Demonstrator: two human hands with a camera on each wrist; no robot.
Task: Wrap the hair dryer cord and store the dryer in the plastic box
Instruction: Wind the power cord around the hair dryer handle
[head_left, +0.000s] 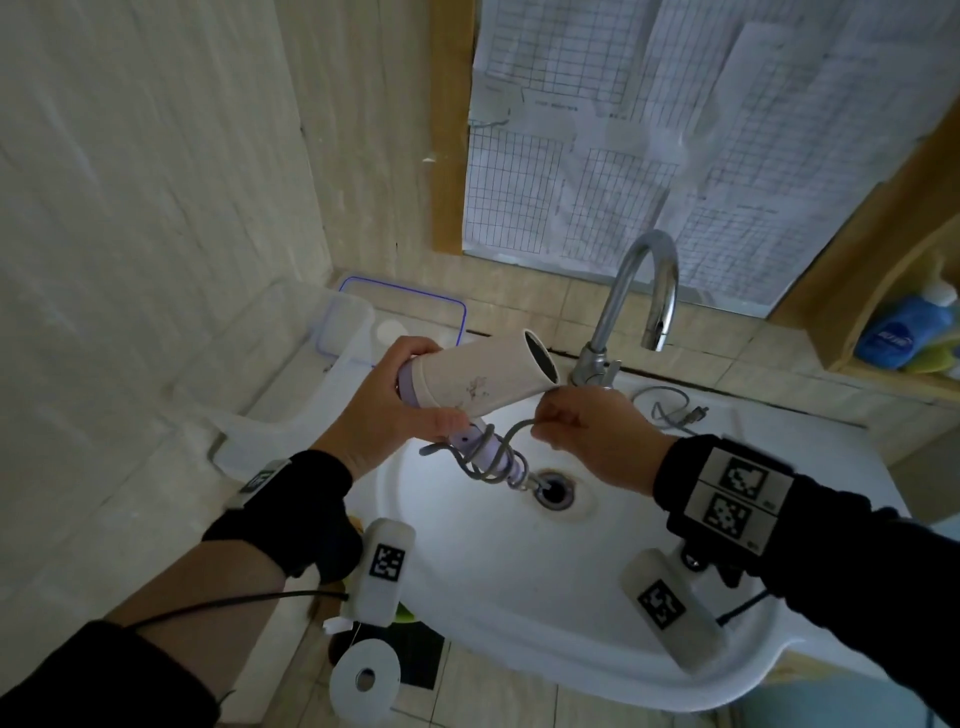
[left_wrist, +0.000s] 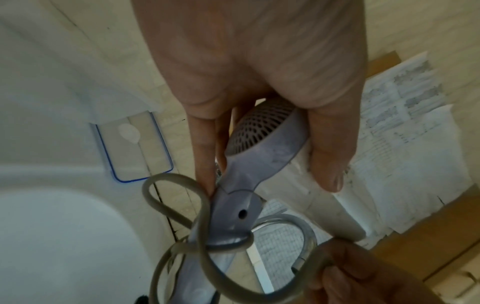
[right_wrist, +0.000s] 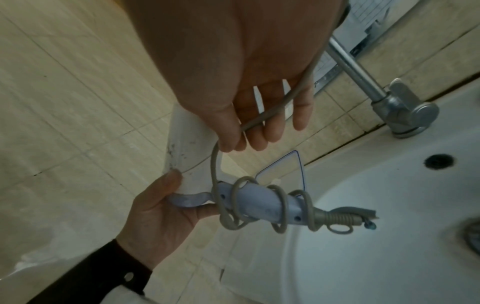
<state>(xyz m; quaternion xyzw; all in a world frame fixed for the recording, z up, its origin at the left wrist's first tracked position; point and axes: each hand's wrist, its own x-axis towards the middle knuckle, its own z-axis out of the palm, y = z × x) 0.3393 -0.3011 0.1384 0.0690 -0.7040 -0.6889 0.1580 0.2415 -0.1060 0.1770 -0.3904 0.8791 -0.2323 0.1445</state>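
Hair dryer (head_left: 483, 375) held over the sink (head_left: 519, 597), barrel pointing toward the faucet (head_left: 636, 306), lilac handle (right_wrist: 262, 200) angled down with several loops of grey cord (head_left: 491, 457) already around it. Left hand (head_left: 395, 400) fingers curled on the dryer's rear end, thumb on the barrel just above the handle; right hand (head_left: 587, 431) pinches the cord just beside the handle, under the nozzle. Plastic box (head_left: 343, 325) sits open on the surface at back left, well apart from both hands, its lid (head_left: 410, 312) beside it; cord's free end (head_left: 675, 410) lies on the sink rim.
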